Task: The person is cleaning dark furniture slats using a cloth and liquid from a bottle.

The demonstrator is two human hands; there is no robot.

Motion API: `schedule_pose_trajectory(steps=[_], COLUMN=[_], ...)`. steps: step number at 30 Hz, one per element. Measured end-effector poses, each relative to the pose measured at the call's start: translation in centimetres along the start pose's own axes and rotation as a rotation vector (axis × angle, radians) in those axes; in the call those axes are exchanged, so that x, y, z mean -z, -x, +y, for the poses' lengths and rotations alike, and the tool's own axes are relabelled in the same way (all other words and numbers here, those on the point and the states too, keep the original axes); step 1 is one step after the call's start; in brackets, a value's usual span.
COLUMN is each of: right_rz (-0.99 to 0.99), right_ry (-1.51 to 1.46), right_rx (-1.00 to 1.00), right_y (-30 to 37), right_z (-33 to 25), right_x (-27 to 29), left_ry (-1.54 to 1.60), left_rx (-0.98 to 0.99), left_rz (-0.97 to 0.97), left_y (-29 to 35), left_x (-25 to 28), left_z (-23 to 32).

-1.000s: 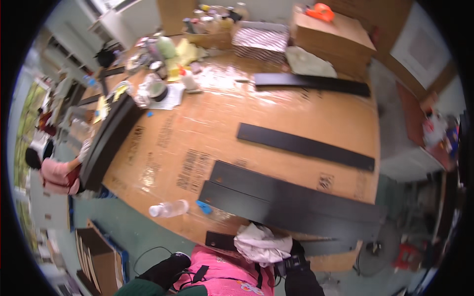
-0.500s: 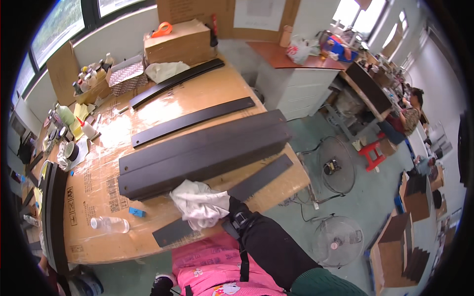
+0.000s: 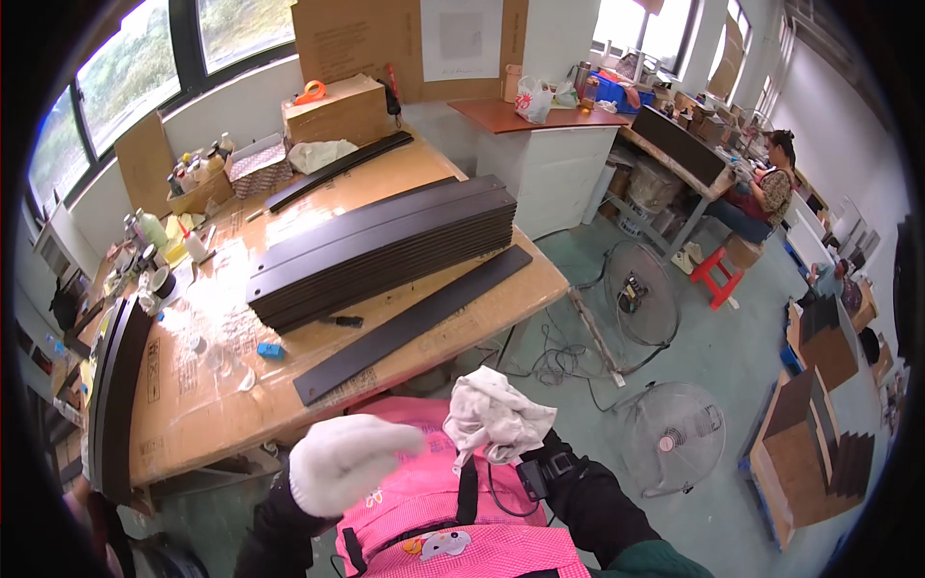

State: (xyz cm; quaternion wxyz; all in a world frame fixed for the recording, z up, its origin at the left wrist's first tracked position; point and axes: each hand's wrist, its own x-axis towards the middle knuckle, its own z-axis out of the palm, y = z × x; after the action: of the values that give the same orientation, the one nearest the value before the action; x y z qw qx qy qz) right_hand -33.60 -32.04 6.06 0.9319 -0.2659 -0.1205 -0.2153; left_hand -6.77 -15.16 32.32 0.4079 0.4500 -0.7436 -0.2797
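Bright, dark-framed windows (image 3: 130,72) — white wall (image 3: 559,43), green floor (image 3: 727,361), red stool (image 3: 711,262).

white cloth (image 3: 496,416) before pink apron (image 3: 436,485)

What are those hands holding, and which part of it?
The right hand holds a crumpled white cloth; its folds hide the fingers, so exactly where can't be told. The left hand shows nothing held.

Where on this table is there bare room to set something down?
Front-left on the table, between the dark panels at the left edge, the clear bottle and the front edge; also a band between the panel stack and the far dark strip. It's crowded far left, among bottles and jars.
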Motion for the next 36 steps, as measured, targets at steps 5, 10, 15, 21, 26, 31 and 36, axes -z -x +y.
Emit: schedule_pose_trajectory(steps=[5, 10, 15, 21, 26, 31, 36], right_rz=[0.213, 0.391, 0.477, 0.537, 0.618, 0.698, 0.731], right_ry=[-0.014, 0.015, 0.039, 0.054, 0.064, 0.086, 0.080], right_rx=[0.024, 0.054, 0.076, 0.096, 0.110, 0.160, 0.152], right_y=[2.6, 4.8, 6.2, 6.9, 7.4, 8.5, 8.5], right_z=[1.6, 2.6, 2.7, 2.4, 2.5, 2.1, 1.4], right_x=[-1.7, -2.5, -3.0, -3.4, -3.3, -3.7, -2.8], left_ry=[0.051, 0.251, 0.114, -0.051, 0.118, 0.210, 0.535], left_rx=[-0.618, -1.014, -1.087, -0.677, -0.856, -1.207, -1.182], left_rz=[-0.111, 0.442, 0.290, -0.704, -0.179, 0.496, 0.304], left_y=[-5.3, -6.8, -6.1, -3.4, -4.7, -8.7, -11.7], left_x=[-1.2, -9.6, -8.0, -3.8, -6.0, -9.4, -4.8], left_z=[8.9, 11.0, 12.5, 9.9, 9.5, 11.2, 9.9])
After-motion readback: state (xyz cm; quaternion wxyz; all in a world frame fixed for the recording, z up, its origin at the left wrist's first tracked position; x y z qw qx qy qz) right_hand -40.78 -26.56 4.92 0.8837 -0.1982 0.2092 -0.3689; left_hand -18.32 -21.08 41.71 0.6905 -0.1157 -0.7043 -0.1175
